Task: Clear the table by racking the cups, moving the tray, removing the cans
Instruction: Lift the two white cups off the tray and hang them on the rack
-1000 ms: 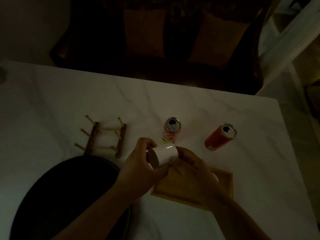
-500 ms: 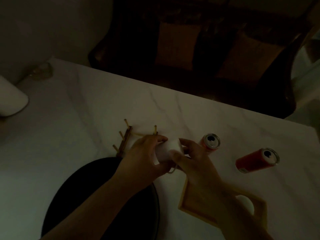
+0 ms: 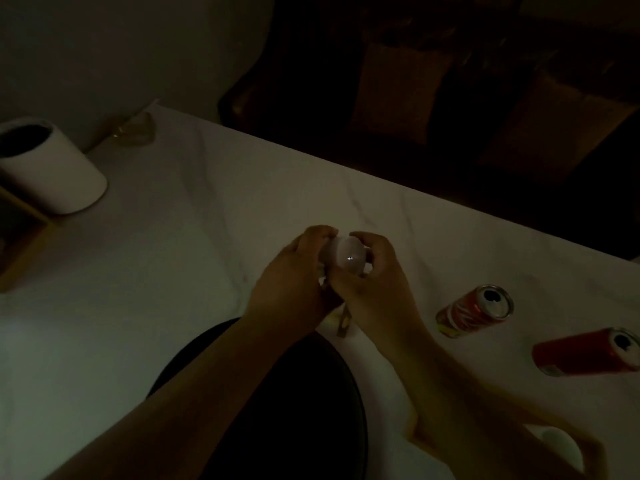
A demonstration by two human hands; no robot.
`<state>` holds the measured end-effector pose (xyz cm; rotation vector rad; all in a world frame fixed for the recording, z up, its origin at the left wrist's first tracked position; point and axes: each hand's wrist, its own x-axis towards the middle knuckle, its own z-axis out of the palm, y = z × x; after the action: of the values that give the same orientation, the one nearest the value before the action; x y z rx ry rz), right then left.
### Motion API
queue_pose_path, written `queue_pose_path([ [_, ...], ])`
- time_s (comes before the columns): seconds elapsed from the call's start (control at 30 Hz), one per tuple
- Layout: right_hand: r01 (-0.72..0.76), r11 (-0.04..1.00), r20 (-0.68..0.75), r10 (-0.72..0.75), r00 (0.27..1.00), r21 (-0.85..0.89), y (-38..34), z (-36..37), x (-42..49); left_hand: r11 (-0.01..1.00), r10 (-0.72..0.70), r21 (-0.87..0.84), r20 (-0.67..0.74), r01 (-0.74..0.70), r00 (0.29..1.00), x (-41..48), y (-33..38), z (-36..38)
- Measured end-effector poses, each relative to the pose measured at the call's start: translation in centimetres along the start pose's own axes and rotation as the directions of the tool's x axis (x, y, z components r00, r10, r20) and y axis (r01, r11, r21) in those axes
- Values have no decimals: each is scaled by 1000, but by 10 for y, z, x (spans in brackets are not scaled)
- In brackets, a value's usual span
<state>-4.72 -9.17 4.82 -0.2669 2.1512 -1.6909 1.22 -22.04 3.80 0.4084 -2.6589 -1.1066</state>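
The scene is dim. My left hand (image 3: 294,282) and my right hand (image 3: 372,275) both grip a small white cup (image 3: 343,255), bottom up, over the wooden cup rack (image 3: 343,325). The rack is almost fully hidden under my hands; only one end shows. An upright red can (image 3: 474,310) stands to the right. A second red can (image 3: 585,351) lies tilted further right. The wooden tray (image 3: 588,441) sits at the lower right under my right forearm, with another white cup (image 3: 561,445) on it.
A dark round seat or plate (image 3: 287,410) lies at the white marble table's (image 3: 156,306) near edge. At the far left stand a white cylinder container (image 3: 52,168) and a wooden box (image 3: 17,237). A small glass dish (image 3: 133,129) sits behind. Dark chairs stand beyond the far edge.
The view swung left as my head turned. Both hands carried the white cup left and down over the rack, which they now cover.
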Motion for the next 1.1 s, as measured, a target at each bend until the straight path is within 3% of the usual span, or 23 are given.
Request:
queue_pose_path([
  [0.27, 75, 993, -45, -79, 996, -90, -5, 34, 46, 992, 76, 110, -93, -66, 993, 43, -33, -17],
  [0.4, 86, 982, -44, -95, 995, -166, 5, 49, 68, 999, 12, 44, -83, -8, 996, 58, -57, -14],
  [1.1, -112, 965, 30, 122, 992, -235, 54, 77, 107, 988, -144, -38, 108, 149, 984, 75, -121, 15],
])
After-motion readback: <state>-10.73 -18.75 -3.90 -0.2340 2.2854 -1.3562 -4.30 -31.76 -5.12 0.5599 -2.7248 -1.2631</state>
